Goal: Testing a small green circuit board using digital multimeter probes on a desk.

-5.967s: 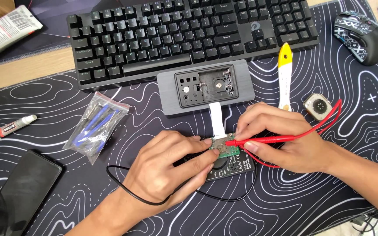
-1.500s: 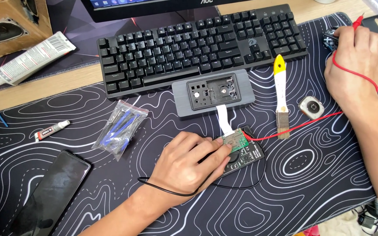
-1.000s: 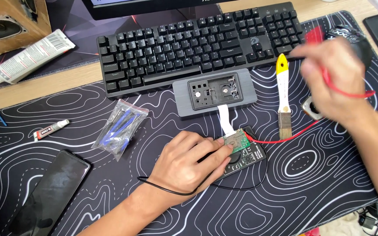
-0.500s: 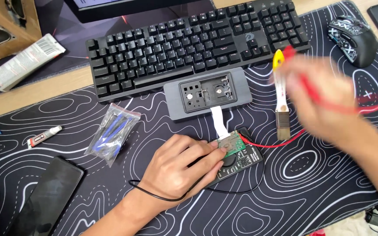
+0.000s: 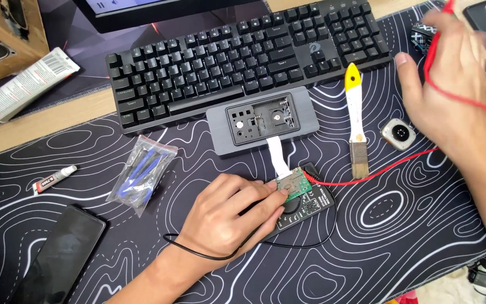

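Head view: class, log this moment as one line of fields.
left hand: pressing black probe onto small green circuit board over multimeter | right hand: raised, holding red test lead

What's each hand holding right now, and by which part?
Left hand: pins a black probe tip on the small green circuit board atop the multimeter. Right hand: raised, holding the red test lead near its probe end.

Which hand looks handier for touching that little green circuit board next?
Probably the left hand: its fingertips already rest at the green circuit board atop the black multimeter. The right hand is raised far off near the keyboard's end, holding the red probe lead.
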